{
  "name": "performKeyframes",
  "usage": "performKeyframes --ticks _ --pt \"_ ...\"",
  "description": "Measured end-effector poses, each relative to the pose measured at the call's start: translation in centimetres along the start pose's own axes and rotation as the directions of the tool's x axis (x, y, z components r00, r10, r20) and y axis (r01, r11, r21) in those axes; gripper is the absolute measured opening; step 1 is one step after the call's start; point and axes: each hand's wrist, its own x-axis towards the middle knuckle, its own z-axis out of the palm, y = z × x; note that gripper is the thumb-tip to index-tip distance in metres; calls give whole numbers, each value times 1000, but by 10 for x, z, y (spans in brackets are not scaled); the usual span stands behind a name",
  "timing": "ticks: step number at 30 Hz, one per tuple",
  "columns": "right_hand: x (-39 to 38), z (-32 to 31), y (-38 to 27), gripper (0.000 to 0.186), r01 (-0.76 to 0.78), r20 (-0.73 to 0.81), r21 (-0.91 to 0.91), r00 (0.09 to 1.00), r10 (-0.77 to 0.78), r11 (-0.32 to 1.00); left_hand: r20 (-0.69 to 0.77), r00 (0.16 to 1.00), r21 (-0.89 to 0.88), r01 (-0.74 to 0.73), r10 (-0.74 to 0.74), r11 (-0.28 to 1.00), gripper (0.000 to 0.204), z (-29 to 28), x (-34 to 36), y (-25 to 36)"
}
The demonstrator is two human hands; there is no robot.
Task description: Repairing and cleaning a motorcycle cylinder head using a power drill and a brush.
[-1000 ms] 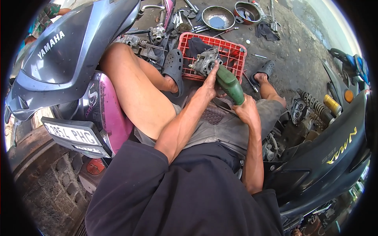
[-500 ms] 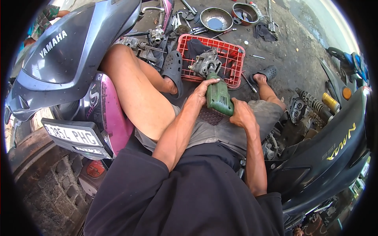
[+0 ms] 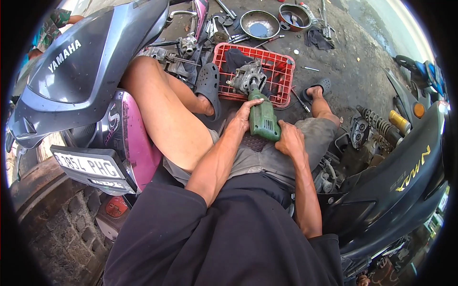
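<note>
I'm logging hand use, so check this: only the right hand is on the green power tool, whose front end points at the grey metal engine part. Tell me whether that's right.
Not quite: the head view shows the left hand on the green power tool as well as the right hand. The tool's front end does point at the grey metal engine part.

M/bike repair wkshp, w/ scooters point(image 3: 95, 57), coil shock point(image 3: 371, 118) & hand tools point(image 3: 239, 39) abt.

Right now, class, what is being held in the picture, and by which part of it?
A green power drill: the left hand grips its body near the front, the right hand its rear end.
</note>
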Motion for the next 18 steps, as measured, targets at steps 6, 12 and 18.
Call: performKeyframes --ticks 6,12,18 --pt "0 3 -3 53 -9 28 -13 1000 9 1000 -5 1000 -4 -12 12 1000 45 -2 0 -1" --pt "-1 13 -2 55 -5 -54 -6 999 5 1000 -2 1000 -5 -5 5 1000 45 -3 0 -2" --pt "0 9 -5 55 -5 -27 -29 1000 4 1000 6 1000 -18 -4 5 1000 42 -8 3 -2"
